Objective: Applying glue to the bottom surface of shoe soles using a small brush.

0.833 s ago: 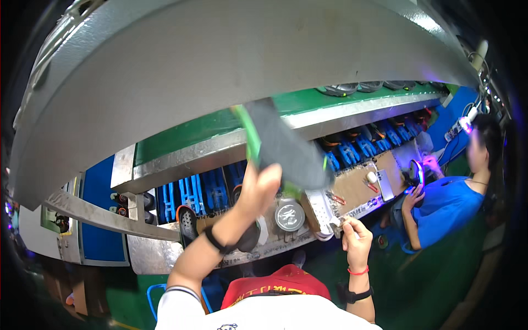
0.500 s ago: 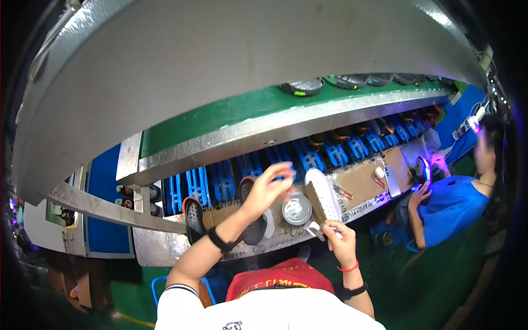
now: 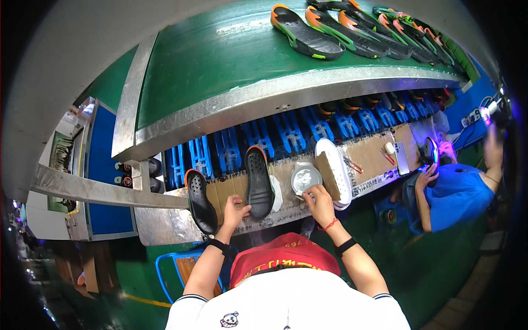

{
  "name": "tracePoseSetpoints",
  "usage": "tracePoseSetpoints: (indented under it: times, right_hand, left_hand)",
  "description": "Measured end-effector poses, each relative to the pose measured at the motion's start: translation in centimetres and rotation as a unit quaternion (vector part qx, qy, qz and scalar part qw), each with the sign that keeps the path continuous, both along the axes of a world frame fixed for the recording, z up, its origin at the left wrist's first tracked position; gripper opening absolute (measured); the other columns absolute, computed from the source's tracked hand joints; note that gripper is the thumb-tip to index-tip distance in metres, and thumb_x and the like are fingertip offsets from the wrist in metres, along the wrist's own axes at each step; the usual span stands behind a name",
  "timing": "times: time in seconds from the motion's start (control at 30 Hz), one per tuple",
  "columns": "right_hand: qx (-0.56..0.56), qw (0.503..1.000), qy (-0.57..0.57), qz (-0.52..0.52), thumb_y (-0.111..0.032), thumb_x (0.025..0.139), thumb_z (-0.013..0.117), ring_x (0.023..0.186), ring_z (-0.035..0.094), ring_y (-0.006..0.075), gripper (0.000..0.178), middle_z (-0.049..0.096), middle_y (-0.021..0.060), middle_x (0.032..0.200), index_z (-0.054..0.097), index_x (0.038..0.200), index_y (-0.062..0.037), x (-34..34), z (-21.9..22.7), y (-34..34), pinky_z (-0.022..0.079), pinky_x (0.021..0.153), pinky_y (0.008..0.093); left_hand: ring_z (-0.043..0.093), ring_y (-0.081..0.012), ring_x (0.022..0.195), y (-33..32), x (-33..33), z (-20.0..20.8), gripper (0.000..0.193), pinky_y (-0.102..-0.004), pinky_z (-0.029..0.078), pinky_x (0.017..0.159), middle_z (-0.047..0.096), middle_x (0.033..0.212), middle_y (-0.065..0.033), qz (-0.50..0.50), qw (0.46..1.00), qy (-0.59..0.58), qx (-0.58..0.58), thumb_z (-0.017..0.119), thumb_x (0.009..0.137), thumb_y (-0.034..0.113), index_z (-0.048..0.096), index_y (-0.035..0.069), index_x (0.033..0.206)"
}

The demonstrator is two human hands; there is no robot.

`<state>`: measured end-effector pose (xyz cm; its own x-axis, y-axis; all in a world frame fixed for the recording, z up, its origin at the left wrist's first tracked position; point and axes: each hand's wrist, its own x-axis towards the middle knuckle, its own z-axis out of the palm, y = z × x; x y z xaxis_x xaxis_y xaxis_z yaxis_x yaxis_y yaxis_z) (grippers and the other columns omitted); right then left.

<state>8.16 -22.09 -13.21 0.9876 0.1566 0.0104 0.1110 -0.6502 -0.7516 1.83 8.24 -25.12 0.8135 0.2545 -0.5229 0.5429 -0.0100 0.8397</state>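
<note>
A black shoe sole (image 3: 258, 184) with an orange-edged heel and rows of small holes lies on the bench. My left hand (image 3: 235, 211) is beside its left edge, thumb against the rim and fingers apart. A second black sole (image 3: 201, 202) lies further left. My right hand (image 3: 320, 204) is pinched at the near rim of a small bowl (image 3: 306, 179) with whitish contents. Whatever sits between its fingertips is mostly hidden; a bit of white shows there. Right of the bowl stands a white sole (image 3: 342, 184) with a piece of cardboard (image 3: 328, 175) against it.
Blue racks (image 3: 289, 132) line the bench's back. Above runs a green conveyor (image 3: 220, 71) with a metal edge, carrying several black, orange and green soles (image 3: 311, 36). Red-handled pliers (image 3: 353, 166) lie on cardboard. A co-worker in blue (image 3: 459, 192) sits at the right.
My view has tilted up, showing more conveyor. My left hand has come down from above the bowl to the black sole. My right hand has moved from beside the white sole to the bowl.
</note>
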Motion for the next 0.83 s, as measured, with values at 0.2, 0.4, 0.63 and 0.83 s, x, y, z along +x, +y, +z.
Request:
tracePoseSetpoints:
  times: [0.2, 0.4, 0.63, 0.83]
  right_hand:
    - [-0.033, 0.999, -0.004, -0.002, -0.011, 0.089, 0.068, 0.092, 0.063, 0.0425, 0.012, 0.062, 0.0189, 0.100, 0.065, 0.094, -0.0013, 1.1, -0.9, 0.4, 0.050, 0.078, 0.0478]
    - [-0.092, 0.996, 0.000, -0.014, -0.016, 0.092, 0.066, 0.082, 0.066, 0.0433, 0.012, 0.060, 0.0164, 0.103, 0.064, 0.094, -0.0042, 2.2, -3.3, 0.3, 0.054, 0.072, 0.0524]
    - [-0.121, 0.993, -0.004, 0.012, -0.013, 0.091, 0.067, 0.082, 0.065, 0.0426, 0.011, 0.061, 0.0173, 0.100, 0.063, 0.092, -0.0027, 2.8, -4.7, 0.3, 0.053, 0.071, 0.0513]
    - [-0.129, 0.991, 0.001, 0.034, -0.017, 0.093, 0.065, 0.081, 0.067, 0.0437, 0.014, 0.059, 0.0198, 0.107, 0.064, 0.096, -0.0035, 2.9, -6.0, -0.3, 0.056, 0.069, 0.0517]
  left_hand:
    - [0.064, -0.0308, 0.107, 3.3, 3.3, 5.5, 0.056, -0.0448, 0.055, 0.096, 0.062, 0.122, -0.0170, -0.086, 0.952, 0.108, -0.272, 0.063, 0.091, 0.013, 0.044, -0.008, 0.140]
    - [0.048, -0.0504, 0.122, 0.2, 1.1, 8.3, 0.085, -0.0587, 0.046, 0.105, 0.033, 0.149, -0.0309, 0.148, 0.693, 0.004, -0.705, 0.052, 0.092, 0.058, 0.033, 0.000, 0.151]
    - [0.054, -0.0407, 0.118, -0.3, 0.3, 9.5, 0.087, -0.0515, 0.050, 0.099, 0.047, 0.144, -0.0229, 0.045, 0.744, 0.023, -0.667, 0.059, 0.089, 0.062, 0.038, 0.004, 0.150]
    - [0.044, -0.0409, 0.139, 0.4, -2.3, 11.2, 0.098, -0.0650, 0.034, 0.112, 0.044, 0.154, -0.0148, -0.123, 0.912, -0.047, -0.388, 0.078, 0.080, 0.052, 0.032, 0.009, 0.155]
